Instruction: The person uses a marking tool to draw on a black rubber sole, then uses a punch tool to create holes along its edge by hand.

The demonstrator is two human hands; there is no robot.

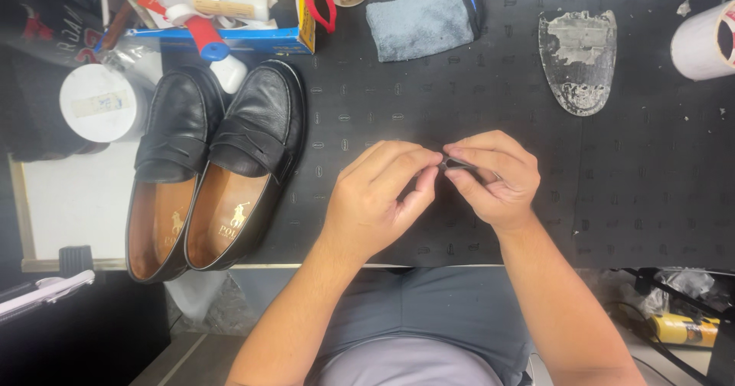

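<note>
Black work mat (459,87), small dark piece (453,162) pinched between left hand (379,195) and right hand (494,179) fingertips

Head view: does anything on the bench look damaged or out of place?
Yes. The detached sole piece at the upper right of the black mat is worn, with patchy pale residue across its face. The two black loafers lie neatly side by side. Both hands pinch a small dark item too small to identify.

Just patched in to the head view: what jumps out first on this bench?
The left hand and right hand meet at centre over the black mat, pinching a small dark item too small to identify. A pair of black loafers lies at left; a worn sole piece sits upper right.
</note>
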